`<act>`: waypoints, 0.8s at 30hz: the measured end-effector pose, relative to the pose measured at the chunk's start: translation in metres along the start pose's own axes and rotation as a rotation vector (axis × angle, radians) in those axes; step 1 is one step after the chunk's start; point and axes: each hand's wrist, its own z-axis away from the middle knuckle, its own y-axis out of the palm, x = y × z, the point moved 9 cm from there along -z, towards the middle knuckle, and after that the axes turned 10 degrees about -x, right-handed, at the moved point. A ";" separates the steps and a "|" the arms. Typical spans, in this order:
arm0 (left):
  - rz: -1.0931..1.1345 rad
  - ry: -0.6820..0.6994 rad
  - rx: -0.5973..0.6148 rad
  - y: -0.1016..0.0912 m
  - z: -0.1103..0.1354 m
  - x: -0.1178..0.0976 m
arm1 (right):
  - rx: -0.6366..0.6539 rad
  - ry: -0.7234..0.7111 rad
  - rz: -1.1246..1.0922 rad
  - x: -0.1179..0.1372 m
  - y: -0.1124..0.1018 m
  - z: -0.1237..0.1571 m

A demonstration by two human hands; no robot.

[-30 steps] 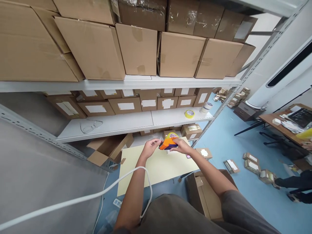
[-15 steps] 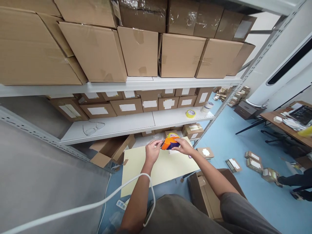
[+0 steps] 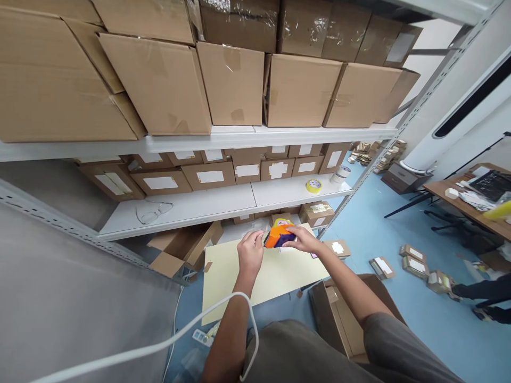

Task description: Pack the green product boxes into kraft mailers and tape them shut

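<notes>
My right hand (image 3: 303, 239) grips an orange and purple tape dispenser (image 3: 276, 237) from its right side. A yellow tape roll (image 3: 281, 222) sits in the dispenser's far side. Just left of the dispenser's front end is my left hand (image 3: 249, 255), its thumb and fingers pinched together. Whatever lies between those fingers is too small to tell. Both hands are above a pale yellow tabletop (image 3: 227, 276). Something white lies on the table under the dispenser, mostly covered by it and my right hand.
Large cartons (image 3: 231, 85) fill the upper shelf. Labelled boxes (image 3: 209, 177), a yellow tape roll (image 3: 313, 186) and glasses (image 3: 154, 214) are on the middle one. A white cable (image 3: 159, 343) crosses my left forearm. An open carton (image 3: 339, 319) stands by my right side.
My left hand has shifted slightly left and down, opening a small gap from the dispenser's front. The right hand keeps its hold, and the view has moved a little.
</notes>
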 end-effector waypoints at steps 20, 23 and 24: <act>0.207 -0.359 0.154 0.066 -0.051 0.105 | -0.078 0.011 0.284 -0.078 -0.017 -0.058; 0.269 -0.409 0.125 0.080 -0.055 0.117 | -0.072 -0.021 0.298 -0.103 -0.024 -0.085; 0.274 -0.407 0.120 0.083 -0.057 0.117 | -0.067 -0.029 0.296 -0.111 -0.025 -0.096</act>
